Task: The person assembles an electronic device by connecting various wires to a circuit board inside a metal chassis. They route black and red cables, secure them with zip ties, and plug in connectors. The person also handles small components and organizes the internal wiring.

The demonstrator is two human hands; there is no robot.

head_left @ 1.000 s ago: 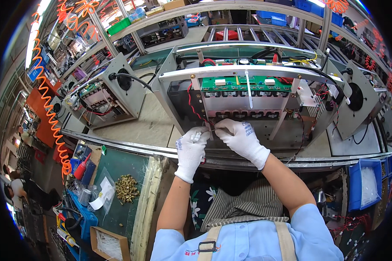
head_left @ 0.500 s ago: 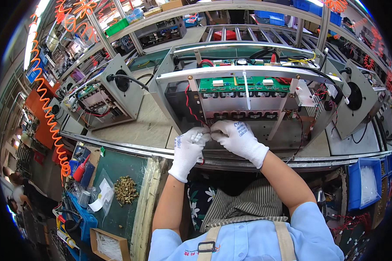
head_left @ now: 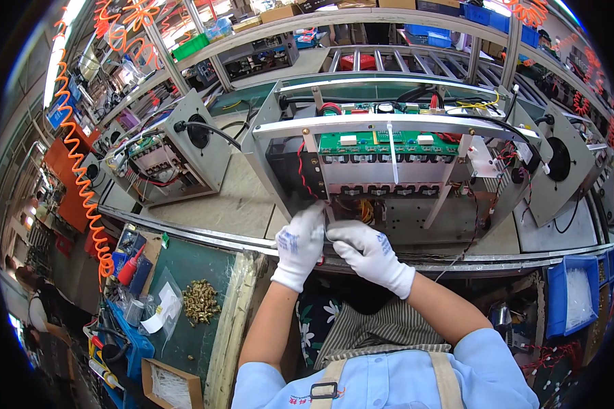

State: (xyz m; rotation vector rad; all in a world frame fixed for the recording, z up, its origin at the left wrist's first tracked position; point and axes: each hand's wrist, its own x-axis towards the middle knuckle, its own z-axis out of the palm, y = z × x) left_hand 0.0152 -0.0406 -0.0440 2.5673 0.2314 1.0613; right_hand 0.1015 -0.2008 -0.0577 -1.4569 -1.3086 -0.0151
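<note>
Both my hands wear white gloves, at the front left of an open metal chassis [head_left: 382, 123]. A twisted red and black wire [head_left: 302, 170] runs down the chassis's left post to my left hand [head_left: 300, 244]. Its fingers point up and close around the wire, and a bit of red shows below them. Close beside it, my right hand [head_left: 372, 252] has its fingers curled in a pinch; what they hold is too small to make out. Above, a white cable tie [head_left: 393, 153] hangs in front of a green circuit board [head_left: 368, 142]. Yellow wires [head_left: 366, 212] show behind my hands.
A second chassis [head_left: 160, 157] stands at left. On the green mat [head_left: 187, 341] lie brass fittings [head_left: 201, 302], near a box of white strips [head_left: 170, 385]. A blue bin [head_left: 572, 296] sits at right. An orange coiled hose [head_left: 75, 170] hangs at left; rollers [head_left: 402, 60] lie behind.
My left fingers have stretched upward along the wire. My right hand has drawn slightly down and away from the chassis, uncovering yellow wires. The view has shifted a little.
</note>
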